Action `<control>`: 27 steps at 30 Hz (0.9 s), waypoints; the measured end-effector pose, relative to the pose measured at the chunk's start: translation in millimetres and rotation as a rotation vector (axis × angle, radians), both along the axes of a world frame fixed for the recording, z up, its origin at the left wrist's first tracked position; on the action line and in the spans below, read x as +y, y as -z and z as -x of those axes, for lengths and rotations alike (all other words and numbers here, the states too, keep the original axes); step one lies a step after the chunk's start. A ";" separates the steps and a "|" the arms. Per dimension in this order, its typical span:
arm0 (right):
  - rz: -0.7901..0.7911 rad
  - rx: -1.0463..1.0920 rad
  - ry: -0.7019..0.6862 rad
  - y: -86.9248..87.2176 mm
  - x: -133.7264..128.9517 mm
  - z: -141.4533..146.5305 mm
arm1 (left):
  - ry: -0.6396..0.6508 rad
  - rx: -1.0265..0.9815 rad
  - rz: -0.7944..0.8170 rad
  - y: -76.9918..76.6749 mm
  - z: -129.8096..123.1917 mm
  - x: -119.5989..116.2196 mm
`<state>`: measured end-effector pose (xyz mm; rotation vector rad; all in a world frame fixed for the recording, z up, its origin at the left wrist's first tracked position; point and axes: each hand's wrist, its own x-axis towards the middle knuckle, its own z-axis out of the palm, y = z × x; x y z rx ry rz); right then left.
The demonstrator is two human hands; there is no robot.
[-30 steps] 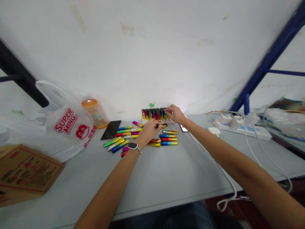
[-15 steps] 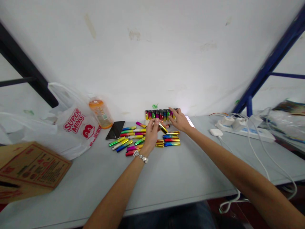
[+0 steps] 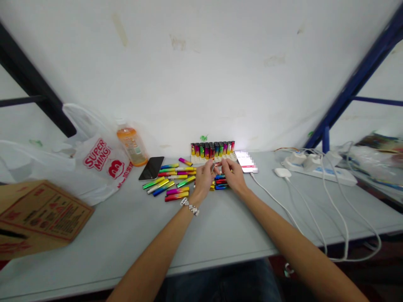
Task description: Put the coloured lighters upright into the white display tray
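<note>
Just in front of the holed white tray (image 3: 198,160), my two hands are close together. My left hand (image 3: 203,178), with a silvery bracelet at its wrist, is closed on a shiny metallic lighter (image 3: 213,167), mostly hidden by the fingers. My right hand (image 3: 233,176) is pinched beside it, and what its fingers hold is too small and covered to make out. Standing upright in the tray are several black-topped lighters (image 3: 224,148). Loose metallic two-coloured lighter bodies (image 3: 177,196) lie left of my hands, and more blue and red ones (image 3: 221,182) lie between them.
A dark phone (image 3: 151,168) and an orange bottle (image 3: 131,144) are on the left, beside a white plastic bag (image 3: 97,167) and a cardboard box (image 3: 47,218). To the right are a lit phone (image 3: 244,161) with a cable, a white charger (image 3: 282,173) and a power strip (image 3: 324,170).
My right hand has drawn back from the tray's lighters toward me and closed near my left hand. My left hand has shifted slightly right with the lighter. The lit phone is now uncovered.
</note>
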<state>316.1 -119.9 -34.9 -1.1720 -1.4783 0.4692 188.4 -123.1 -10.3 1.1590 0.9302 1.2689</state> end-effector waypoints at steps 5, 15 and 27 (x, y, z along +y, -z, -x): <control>0.026 0.043 -0.021 3.4 1.1 0.2 | -0.035 -0.043 0.009 1.3 -2.8 1.9; 0.046 0.133 0.003 1.8 1.0 -3.1 | 0.167 -0.155 0.114 -10.4 4.8 -6.6; 0.091 0.160 -0.033 3.6 0.2 -1.6 | -0.064 0.029 0.032 1.7 -1.7 1.1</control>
